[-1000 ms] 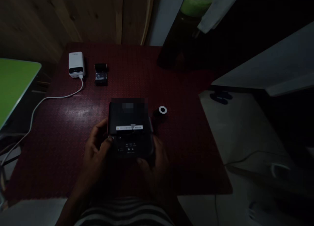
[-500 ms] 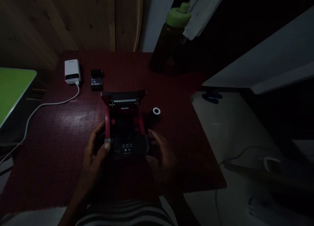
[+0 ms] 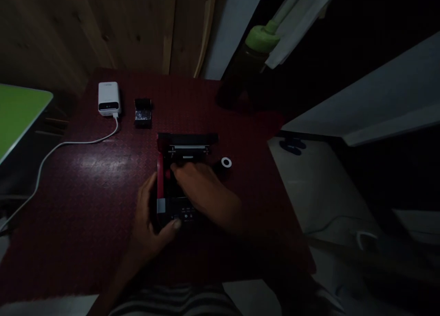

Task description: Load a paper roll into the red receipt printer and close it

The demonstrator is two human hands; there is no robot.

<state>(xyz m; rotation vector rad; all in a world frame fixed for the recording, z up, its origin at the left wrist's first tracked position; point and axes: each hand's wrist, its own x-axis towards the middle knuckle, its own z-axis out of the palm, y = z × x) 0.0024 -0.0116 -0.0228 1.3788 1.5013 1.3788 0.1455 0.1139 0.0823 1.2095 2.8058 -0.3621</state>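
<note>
A black and red label printer (image 3: 161,178) stands on the table with its lid raised and its inner compartment exposed. My left hand (image 3: 147,226) grips its front left corner, thumb over the front panel and fingers along the left side. Over the compartment is my right hand (image 3: 202,187), reaching in from the right with its fingertips bent down near the left inner wall. The back of that hand hides most of its fingers and anything they touch. Just right of the printer lies a dark roll with a white ring end (image 3: 226,162).
Behind the printer, a small black wrapped object (image 3: 143,113) lies near a white power bank (image 3: 109,98) with a cable (image 3: 79,142) plugged in. A green-capped bottle (image 3: 263,39) rises at the back right of the red table (image 3: 103,201). A green board (image 3: 20,112) juts in at left.
My right hand has moved from the printer's right side into its open compartment. My left thumb has shifted right along the front panel. The view has moved slightly.
</note>
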